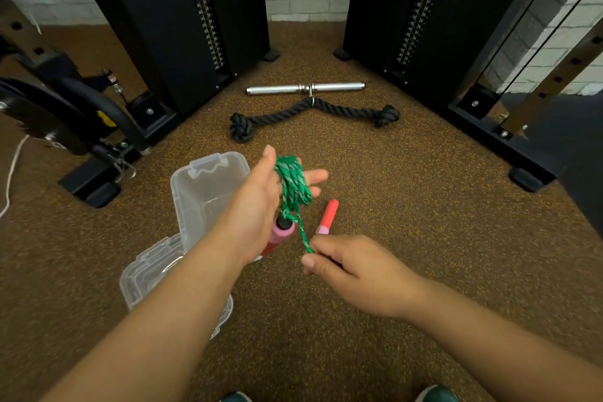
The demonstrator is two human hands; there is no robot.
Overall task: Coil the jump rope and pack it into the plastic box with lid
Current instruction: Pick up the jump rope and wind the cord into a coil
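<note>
Rope (293, 184) coiled (box (208, 192) probably open)

The jump rope (293, 184) is a green braided cord flecked with white, several turns of it coiled in a tight bundle. One pink-and-red handle (277, 237) hangs below the coil; the other handle (327, 217), red with a pink end, stands tilted just beside it. The clear plastic box (202, 192) lies open on the brown speckled floor, its lid (146, 274) beside it, nearer the person.
</note>
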